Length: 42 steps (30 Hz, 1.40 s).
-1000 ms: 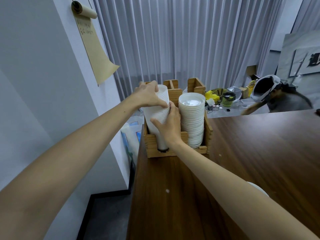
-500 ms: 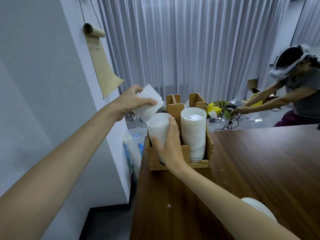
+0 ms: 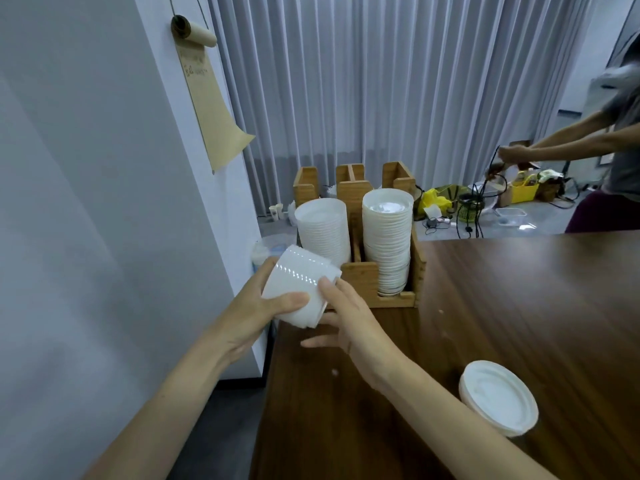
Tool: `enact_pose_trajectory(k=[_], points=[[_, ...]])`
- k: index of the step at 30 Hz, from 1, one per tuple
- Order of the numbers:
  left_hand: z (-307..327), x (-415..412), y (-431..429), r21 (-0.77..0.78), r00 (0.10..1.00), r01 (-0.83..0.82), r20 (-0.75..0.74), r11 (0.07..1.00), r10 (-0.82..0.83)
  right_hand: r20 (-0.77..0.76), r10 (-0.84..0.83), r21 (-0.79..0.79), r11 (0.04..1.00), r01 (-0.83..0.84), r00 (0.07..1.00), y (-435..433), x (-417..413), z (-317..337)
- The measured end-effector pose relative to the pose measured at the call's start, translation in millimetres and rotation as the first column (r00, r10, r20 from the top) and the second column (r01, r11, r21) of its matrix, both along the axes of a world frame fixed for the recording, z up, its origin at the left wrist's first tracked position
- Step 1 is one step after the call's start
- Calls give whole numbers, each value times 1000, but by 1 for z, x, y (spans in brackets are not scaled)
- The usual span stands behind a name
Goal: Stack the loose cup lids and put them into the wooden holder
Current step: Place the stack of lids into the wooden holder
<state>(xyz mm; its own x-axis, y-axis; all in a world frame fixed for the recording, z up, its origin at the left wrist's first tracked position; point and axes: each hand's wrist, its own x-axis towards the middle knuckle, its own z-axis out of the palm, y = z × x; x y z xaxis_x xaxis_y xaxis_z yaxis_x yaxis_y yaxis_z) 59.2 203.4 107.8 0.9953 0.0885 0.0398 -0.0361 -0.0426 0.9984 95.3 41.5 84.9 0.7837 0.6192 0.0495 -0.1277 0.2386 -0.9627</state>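
The left hand clasps a tilted short stack of white plastic lids, the right hand's straightened fingers touching its end, with the slotted wooden holder at one o'clock.

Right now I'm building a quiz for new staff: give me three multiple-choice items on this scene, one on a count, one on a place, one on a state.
1. Lid stacks standing in the holder: A) one B) two C) four
2. The lid pile on the table lies: A) behind the holder B) atop the holder C) by the right forearm
3. The held stack, in the left hand, is: A) tilted B) upright C) flat on the table
Answers: B, one stack in each front compartment; C, it sits beside the forearm; A, it slants before the holder, the right hand touching it.
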Motion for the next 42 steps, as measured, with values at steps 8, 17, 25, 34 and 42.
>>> enact_pose_trajectory(k=[8,17,25,34,42], points=[[-23,-20,-20,-339,998,-66,-7,938,67,-132,43,38,999,-38,990,-23,-5,-23],[-34,-24,-39,-309,989,-149,-52,939,140,-333,219,251,958,-138,917,-55,-1,-45],[-35,-23,-60,103,985,-170,52,980,166,-312,239,222,959,-174,919,-64,1,-54],[-44,-19,-67,288,984,-174,95,942,153,-280,229,220,961,-170,932,-60,1,-56],[-39,-22,-58,405,987,-128,140,905,77,-221,217,157,970,-185,951,-60,4,-49]])
